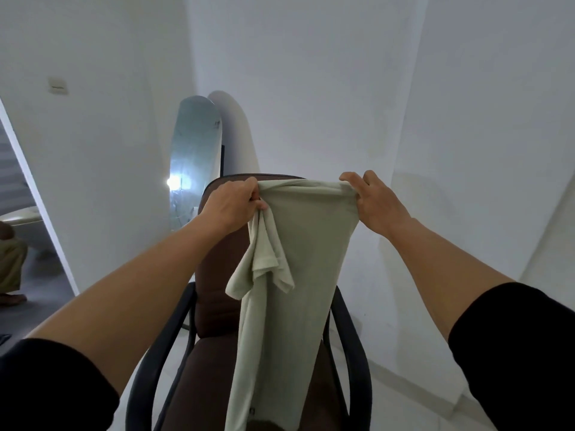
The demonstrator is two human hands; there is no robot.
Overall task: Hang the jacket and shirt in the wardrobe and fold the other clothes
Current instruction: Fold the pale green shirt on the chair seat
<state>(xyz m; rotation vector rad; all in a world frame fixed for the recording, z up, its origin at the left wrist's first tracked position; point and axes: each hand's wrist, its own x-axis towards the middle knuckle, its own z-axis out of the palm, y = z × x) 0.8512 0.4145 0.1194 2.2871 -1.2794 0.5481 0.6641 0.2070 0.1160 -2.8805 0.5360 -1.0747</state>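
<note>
A pale green T-shirt (292,275) hangs lengthwise in front of me, folded in half along its length. Its sleeves dangle together on the left side. My left hand (231,205) pinches the top left corner near the sleeves. My right hand (376,203) grips the top right corner, fingers over the fabric edge. The shirt's lower part drapes down over the seat of a brown office chair (214,306) with black armrests. No jacket, hanger or wardrobe is in view.
An arched standing mirror (194,157) leans in the corner behind the chair. White walls surround the spot. A doorway at the left shows a person's leg and foot (11,269) on a grey floor. A light switch (57,85) is on the left wall.
</note>
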